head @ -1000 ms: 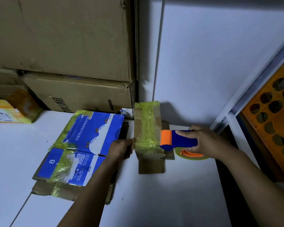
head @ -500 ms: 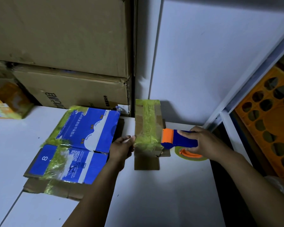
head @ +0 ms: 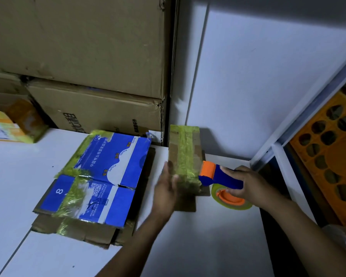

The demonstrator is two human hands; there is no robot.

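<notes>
White worktop (head: 188, 246) pushed into a corner. Big brown cartons (head: 78, 56) are stacked across the upper left of the frame, and a plain white wall (head: 258, 76) fills the upper right. An orange crate (head: 328, 156) with round holes sits at the right edge, cut off by the frame, and so is a yellow package (head: 10, 126) on the far left.

A flattened blue box (head: 100, 180) lies left of centre. The small taped box (head: 185, 156) stands dead centre. The left hand (head: 166, 188) lies flat against its left side, fingers (head: 168, 172) straight, a bit blurry. The right hand (head: 252, 184) has its fingers wrapped round the blue handle of the tape dispenser (head: 218, 176), whose orange head touches the box's right side. The hand partly hides the tape roll (head: 231, 200). Carton print is too dim to read.
</notes>
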